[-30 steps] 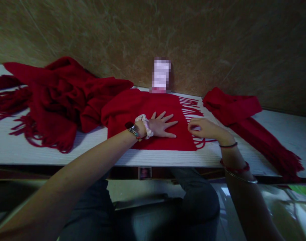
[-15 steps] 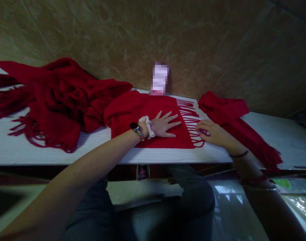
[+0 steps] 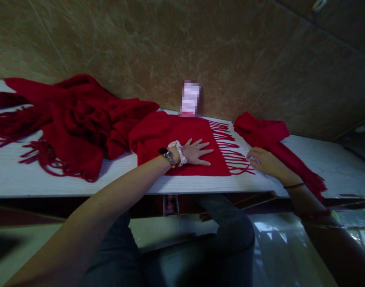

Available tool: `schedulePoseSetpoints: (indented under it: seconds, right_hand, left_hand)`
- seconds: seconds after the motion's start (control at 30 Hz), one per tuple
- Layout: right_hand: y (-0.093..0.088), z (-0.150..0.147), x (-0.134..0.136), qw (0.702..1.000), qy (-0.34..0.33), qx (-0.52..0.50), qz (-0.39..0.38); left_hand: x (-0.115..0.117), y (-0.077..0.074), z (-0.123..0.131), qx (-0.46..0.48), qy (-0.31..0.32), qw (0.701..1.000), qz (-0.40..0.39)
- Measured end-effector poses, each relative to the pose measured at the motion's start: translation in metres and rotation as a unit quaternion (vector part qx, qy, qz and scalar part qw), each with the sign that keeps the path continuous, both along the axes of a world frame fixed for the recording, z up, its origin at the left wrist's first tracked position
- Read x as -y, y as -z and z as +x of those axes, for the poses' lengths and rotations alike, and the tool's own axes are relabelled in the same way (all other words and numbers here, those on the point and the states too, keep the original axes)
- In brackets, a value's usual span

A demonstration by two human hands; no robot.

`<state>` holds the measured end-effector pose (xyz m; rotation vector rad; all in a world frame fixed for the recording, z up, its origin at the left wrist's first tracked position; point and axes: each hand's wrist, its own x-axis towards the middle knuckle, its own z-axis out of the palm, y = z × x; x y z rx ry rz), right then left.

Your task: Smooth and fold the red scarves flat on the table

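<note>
A red fringed scarf (image 3: 182,123) lies flat on a white, grooved tabletop, its fringe (image 3: 225,147) spread toward the right. My left hand (image 3: 196,153) presses on the scarf with palm down and fingers spread; a scrunchie, a watch and beads circle that wrist. Just beyond the fringe ends is my right hand (image 3: 261,160), low over the table. Its fingers are loosely bent, with a gap between thumb and forefinger, and I see nothing held there. The left part of the scarf runs up to a heap of red cloth.
The heaped red fringed cloth (image 3: 77,115) covers the table's left side. Another red scarf (image 3: 269,139) lies folded at the right, behind my right hand. A brown marbled wall (image 3: 125,52) rises behind, with a blurred-out pale item (image 3: 190,97) against it. The table's front edge (image 3: 110,195) is close to my legs.
My right hand has moved right, off the fringe strands it was touching, and its fingers have loosened. The lower strands now lie straighter. My left hand stays on the scarf; the view has shifted slightly.
</note>
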<state>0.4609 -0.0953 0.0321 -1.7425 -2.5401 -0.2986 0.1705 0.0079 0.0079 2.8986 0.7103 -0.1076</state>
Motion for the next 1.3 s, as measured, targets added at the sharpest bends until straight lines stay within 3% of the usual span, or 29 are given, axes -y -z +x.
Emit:
schedulePoseSetpoints:
  seconds: [0.1,0.2,0.27,0.47,0.53,0.67,0.8,0.93,1.07,1.13,1.3]
  right_hand:
    - [0.002,-0.037,-0.005,0.995,-0.053,-0.081,0.037]
    - [0.01,-0.063,-0.01,0.993,-0.079,-0.084,-0.006]
    - [0.016,-0.061,-0.01,0.995,-0.066,-0.07,-0.029]
    - [0.02,0.006,0.009,0.998,0.029,-0.063,-0.005]
    - [0.017,0.012,0.016,0.996,0.036,-0.079,0.016]
    - [0.018,-0.027,0.018,0.991,-0.011,-0.123,0.057]
    - [0.024,-0.064,0.009,0.988,-0.064,-0.143,-0.005]
    - [0.026,-0.04,0.009,0.992,-0.038,-0.116,-0.015]
    - [0.017,-0.008,0.019,0.998,0.016,-0.064,0.008]
    - [0.011,-0.012,0.02,0.997,0.012,-0.073,0.02]
    - [0.009,-0.058,0.005,0.992,-0.06,-0.112,-0.016]
  left_hand:
    - [-0.001,0.002,-0.001,0.035,-0.01,0.999,0.009]
    - [-0.003,0.005,-0.001,0.023,-0.029,0.999,0.028]
    - [-0.004,0.007,-0.001,0.004,-0.033,0.999,0.029]
    - [-0.005,0.009,0.001,0.002,-0.038,0.999,0.019]
    - [-0.006,0.008,0.001,0.004,-0.038,0.999,0.019]
    - [-0.005,0.006,0.0,0.015,-0.029,0.999,0.023]
    - [-0.002,0.004,-0.001,0.011,-0.031,0.999,0.025]
    - [-0.001,0.003,-0.001,0.0,-0.037,0.999,0.023]
    - [-0.002,0.004,-0.001,0.009,-0.032,0.999,0.024]
    - [-0.003,0.005,0.0,0.012,-0.031,0.999,0.02]
    - [-0.001,0.002,-0.001,0.002,-0.039,0.999,0.019]
